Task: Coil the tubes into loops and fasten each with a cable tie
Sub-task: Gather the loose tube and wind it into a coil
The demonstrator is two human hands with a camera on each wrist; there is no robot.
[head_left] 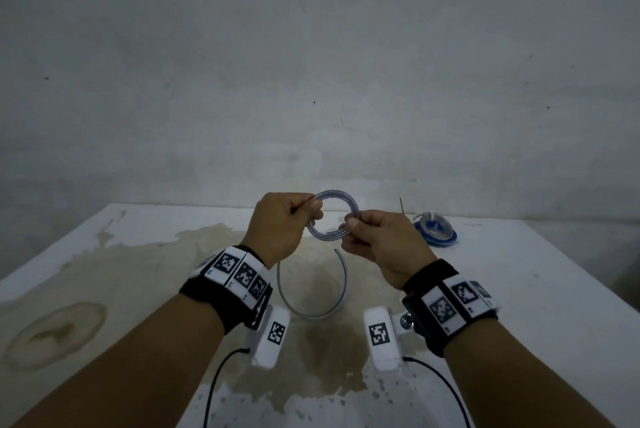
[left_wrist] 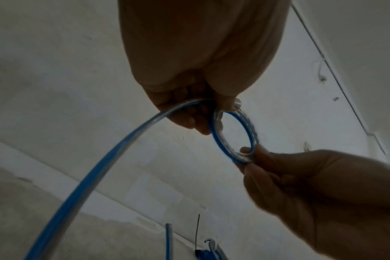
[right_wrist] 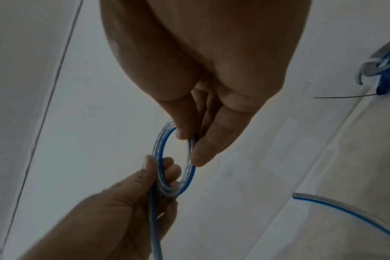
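Observation:
A clear tube with a blue stripe (head_left: 341,201) is wound into a small coil held above the table between both hands. My left hand (head_left: 304,211) pinches the coil's left side, and the same grip shows in the left wrist view (left_wrist: 214,112). My right hand (head_left: 353,225) pinches the coil's right lower side, fingers curled round it (right_wrist: 189,140). The tube's loose tail (head_left: 311,313) hangs down from the left hand in a wide arc over the table, its free end (right_wrist: 295,195) near the right wrist.
A second coiled tube (head_left: 434,228), blue and clear, lies at the table's (head_left: 519,272) far right with a thin black cable tie (head_left: 402,206) sticking up beside it. The white tabletop carries brown stains. A bare grey wall (head_left: 311,64) stands behind.

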